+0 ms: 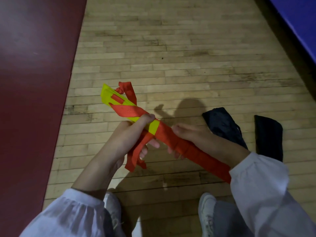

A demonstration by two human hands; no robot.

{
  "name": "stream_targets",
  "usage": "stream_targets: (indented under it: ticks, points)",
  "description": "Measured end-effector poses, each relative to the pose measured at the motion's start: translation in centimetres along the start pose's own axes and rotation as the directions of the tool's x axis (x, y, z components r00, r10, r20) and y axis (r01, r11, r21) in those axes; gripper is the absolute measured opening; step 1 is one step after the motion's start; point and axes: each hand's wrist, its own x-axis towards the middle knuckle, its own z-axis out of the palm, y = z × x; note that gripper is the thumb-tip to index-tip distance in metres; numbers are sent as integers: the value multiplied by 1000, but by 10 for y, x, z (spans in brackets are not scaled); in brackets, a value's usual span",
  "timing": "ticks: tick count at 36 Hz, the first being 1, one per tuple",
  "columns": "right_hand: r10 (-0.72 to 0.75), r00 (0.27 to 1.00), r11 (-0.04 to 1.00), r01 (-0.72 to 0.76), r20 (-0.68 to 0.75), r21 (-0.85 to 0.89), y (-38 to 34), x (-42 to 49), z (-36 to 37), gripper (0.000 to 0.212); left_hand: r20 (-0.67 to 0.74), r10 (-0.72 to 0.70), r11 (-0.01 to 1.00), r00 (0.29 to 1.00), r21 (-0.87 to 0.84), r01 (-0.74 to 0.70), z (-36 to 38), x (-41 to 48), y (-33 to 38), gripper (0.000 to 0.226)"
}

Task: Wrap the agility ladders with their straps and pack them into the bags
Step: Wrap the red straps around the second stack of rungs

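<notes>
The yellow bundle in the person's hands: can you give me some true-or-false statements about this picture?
1. The left hand and right hand both grip the ladder bundle. True.
2. The orange strap is wound round it. True.
3. The bundle is already bagged. False: the dark bags lie on the wooden floor, apart from it.
4. The person wears gloves. False: the hands are bare.
</notes>
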Motion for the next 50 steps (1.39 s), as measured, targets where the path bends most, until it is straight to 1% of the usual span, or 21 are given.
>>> stream_targets:
  ticks: [5,8,11,13,16,18,22,27,29,31,34,35,39,41,43,46,50]
  points:
    - [-42,997,998,40,-64,-39,-2,0,-2,37,98,-58,996,993,-58,64,-2,-1,3,54]
    - [-57,991,992,42,-122,-117,-1,2,-2,33,127,-99,992,987,-61,108,-5,-2,2,62]
    - [-84,976,981,47,-201,-186,1,6,-3,38,90,-109,993,990,-36,113,-8,-1,-1,70]
    - [-110,967,976,61,-232,-211,0,7,-3,38,62,-97,994,993,-39,100,-9,0,-1,68]
    - [-141,960,970,84,-244,-230,1,6,-3,30,31,-75,995,997,-58,77,-8,1,-1,61]
    - [-153,956,962,86,-252,-258,1,7,-2,29,13,-67,995,998,-75,68,-7,3,-1,58]
    - [-156,951,949,70,-267,-306,4,10,0,38,-16,-50,995,999,-88,49,-7,6,-4,53]
    - [-156,946,940,54,-283,-337,8,11,0,68,-20,-23,993,1000,-118,21,-7,7,-6,45]
    - [-161,946,935,55,-282,-351,8,11,0,74,-18,-17,992,1000,-126,14,-7,7,-6,41]
    - [-163,943,932,51,-289,-358,8,10,1,69,-16,-16,991,1000,-136,13,-7,8,-7,39]
    - [-166,944,929,52,-287,-365,8,9,1,44,-7,-15,990,1000,-144,14,-7,8,-7,36]
    - [-165,944,931,54,-286,-361,7,8,1,42,-5,-14,990,1000,-142,13,-8,9,-8,35]
    - [-164,939,926,42,-301,-375,8,7,0,59,18,-12,990,1000,-138,15,-8,8,-8,34]
    - [-161,941,919,33,-297,-394,9,8,-1,61,28,-9,992,1000,-129,13,-7,8,-8,34]
    - [-147,941,921,19,-304,-388,9,8,-2,47,34,-6,993,999,-121,10,-6,9,-9,34]
    - [-161,942,927,42,-293,-373,7,7,-2,27,32,-10,994,999,-111,14,-5,10,-9,34]
    - [-186,947,923,77,-262,-377,6,6,-2,16,11,-29,996,1000,-82,29,-2,9,-8,34]
